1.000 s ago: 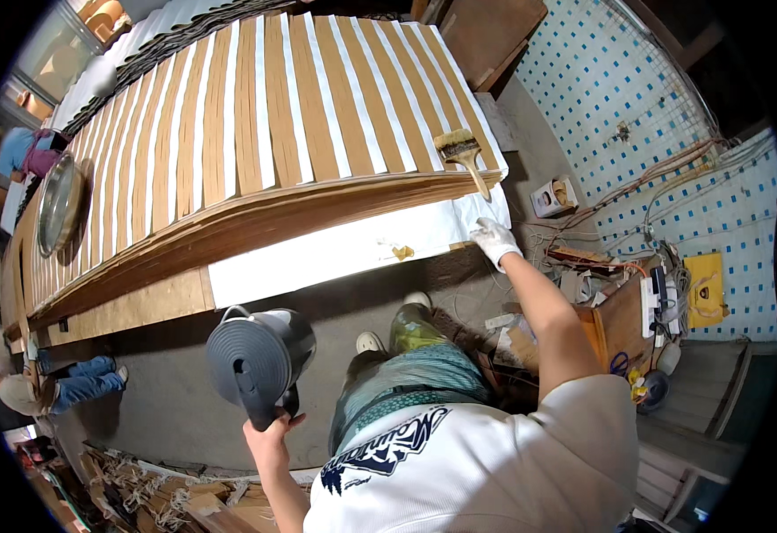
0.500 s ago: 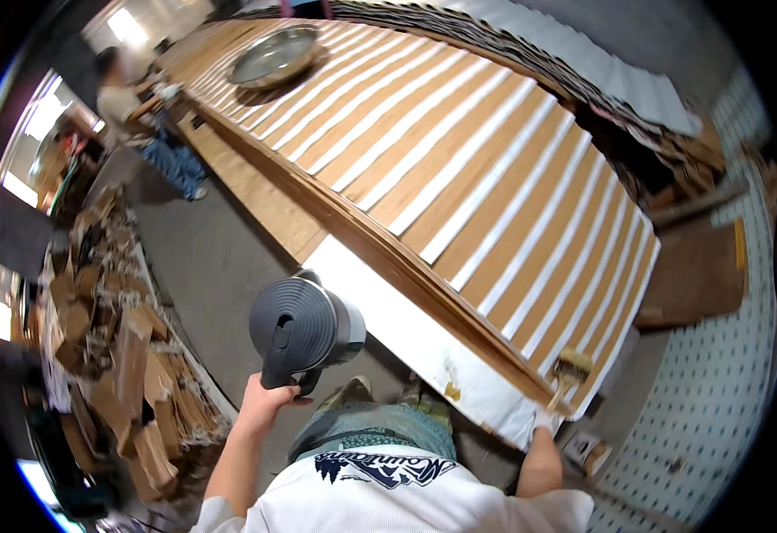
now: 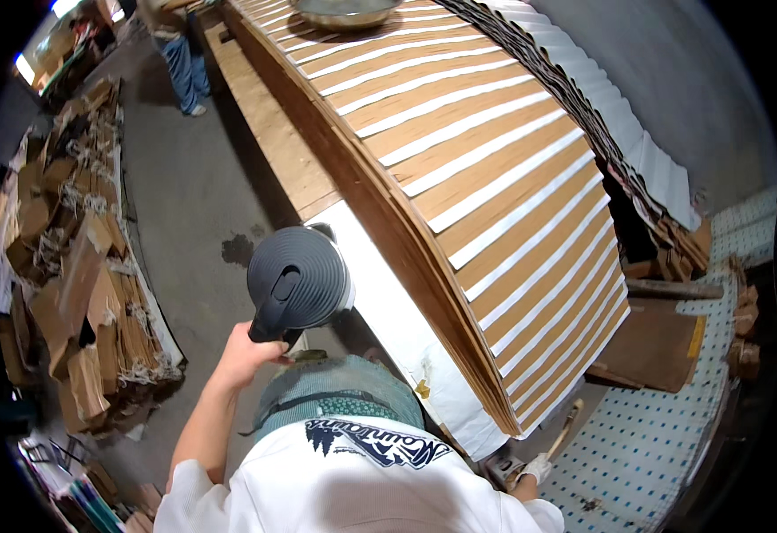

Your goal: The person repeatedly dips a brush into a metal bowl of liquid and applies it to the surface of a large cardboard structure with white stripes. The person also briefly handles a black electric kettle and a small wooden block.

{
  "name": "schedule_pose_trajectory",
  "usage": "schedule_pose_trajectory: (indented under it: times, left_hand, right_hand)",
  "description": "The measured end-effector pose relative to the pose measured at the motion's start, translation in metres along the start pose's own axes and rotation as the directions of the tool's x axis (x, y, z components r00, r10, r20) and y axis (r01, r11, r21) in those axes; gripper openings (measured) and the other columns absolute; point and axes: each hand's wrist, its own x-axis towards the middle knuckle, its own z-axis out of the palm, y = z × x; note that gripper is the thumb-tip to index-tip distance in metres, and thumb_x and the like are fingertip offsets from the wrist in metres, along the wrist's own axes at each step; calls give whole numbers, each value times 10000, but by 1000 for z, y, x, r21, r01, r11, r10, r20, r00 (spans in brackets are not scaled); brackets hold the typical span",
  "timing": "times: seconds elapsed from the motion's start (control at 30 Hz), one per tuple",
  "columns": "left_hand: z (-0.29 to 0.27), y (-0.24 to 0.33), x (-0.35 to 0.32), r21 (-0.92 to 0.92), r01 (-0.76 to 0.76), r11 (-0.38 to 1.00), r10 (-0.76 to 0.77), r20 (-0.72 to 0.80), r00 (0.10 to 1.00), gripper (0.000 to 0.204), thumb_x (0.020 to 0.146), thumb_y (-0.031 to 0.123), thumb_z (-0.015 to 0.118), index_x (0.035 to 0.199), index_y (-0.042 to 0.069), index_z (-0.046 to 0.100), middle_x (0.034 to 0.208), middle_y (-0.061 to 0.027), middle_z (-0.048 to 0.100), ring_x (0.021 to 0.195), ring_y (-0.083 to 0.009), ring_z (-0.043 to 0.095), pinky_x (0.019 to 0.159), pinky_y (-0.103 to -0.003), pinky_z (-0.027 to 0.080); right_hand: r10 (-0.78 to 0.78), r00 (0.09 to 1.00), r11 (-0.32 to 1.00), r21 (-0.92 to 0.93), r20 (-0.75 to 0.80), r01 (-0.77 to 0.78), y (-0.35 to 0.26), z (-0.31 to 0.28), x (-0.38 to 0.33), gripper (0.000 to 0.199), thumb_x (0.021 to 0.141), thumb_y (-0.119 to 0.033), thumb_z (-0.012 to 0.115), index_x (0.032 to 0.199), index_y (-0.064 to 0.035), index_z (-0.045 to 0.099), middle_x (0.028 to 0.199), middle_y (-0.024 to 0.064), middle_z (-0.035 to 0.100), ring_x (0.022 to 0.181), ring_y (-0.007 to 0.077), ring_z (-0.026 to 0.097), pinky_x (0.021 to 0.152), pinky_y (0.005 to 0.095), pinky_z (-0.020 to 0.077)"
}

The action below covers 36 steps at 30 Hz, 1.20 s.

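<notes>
My left hand (image 3: pixel 245 357) is wrapped round the dark handle of an electric kettle (image 3: pixel 298 277), whose ridged dark grey lid faces up. The kettle hangs beside a white-covered ledge (image 3: pixel 387 311) along the stack's near side. Low on the right, my right hand (image 3: pixel 533 471), in a white glove, grips a brush (image 3: pixel 568 426). Its wooden handle slants up and its bristles cannot be made out. This hand is past the near corner of a stack of thin brown boards (image 3: pixel 486 240), fanned in overlapping rows with white edge strips.
A round metal basin (image 3: pixel 346 12) rests on the boards' far end. Cardboard scraps (image 3: pixel 95 302) lie heaped at left. Another person in blue jeans (image 3: pixel 184 71) stands far left by the bench (image 3: pixel 273 147). Brown board (image 3: pixel 650 346) and dotted pale sheeting (image 3: pixel 628 453) are at right.
My right hand has moved off the boards, down past their near corner, with the brush; the handle now points up. The view has turned, while my left hand still holds the kettle.
</notes>
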Motion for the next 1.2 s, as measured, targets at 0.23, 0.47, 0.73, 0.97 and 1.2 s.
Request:
schedule_pose_trajectory:
  times: [0.23, 0.47, 0.73, 0.97, 1.2]
  left_hand:
    - [-97, 23, 24, 26, 6, 1000, -7, 27, 1000, 243, 724, 28, 704, 939, -67, 644, 857, -79, 627, 742, -185, 650, 684, -368, 619]
    - [-201, 56, 44, 113, -8, 994, 6, 19, 1000, 263, 726, 24, 710, 963, -68, 642, 890, -68, 614, 775, -181, 637, 671, -370, 621]
    - [-297, 121, 72, -8, 17, 1000, -17, -56, 998, 183, 766, 26, 720, 914, -35, 630, 850, -54, 610, 717, -159, 628, 656, -344, 618]
    - [-358, 211, 138, 24, 28, 999, -24, -147, 989, 154, 766, -15, 704, 898, -41, 630, 870, -80, 610, 736, -186, 639, 674, -393, 644]
    - [-403, 325, 235, 100, -42, 994, 54, -120, 991, 146, 746, -33, 696, 880, -59, 643, 854, -88, 632, 711, -191, 647, 659, -408, 646]
  right_hand:
    - [-278, 915, 758, 517, -294, 397, -150, -28, -55, 564, 994, -452, 502, 1147, 77, 626, 1064, 170, 643, 924, 284, 573, 818, 397, 464]
    - [-760, 554, 415, 401, -341, 816, -412, -85, -273, 377, 1037, -305, 524, 1144, 43, 622, 923, 146, 669, 781, 235, 625, 722, 364, 507]
    - [-903, 334, 61, 688, -271, 723, -638, -106, -456, 387, 990, -319, 643, 1252, -35, 659, 783, 56, 695, 623, 80, 628, 514, 236, 534]
    - [-879, 310, 17, 625, -362, 781, -771, -101, -566, 299, 963, -317, 670, 1002, -25, 720, 642, 4, 594, 554, 67, 538, 503, 251, 421]
    - [-838, 390, 170, 497, -381, 851, -861, -63, -610, 333, 955, -374, 658, 1013, -53, 724, 723, 80, 671, 602, 144, 627, 595, 320, 487]
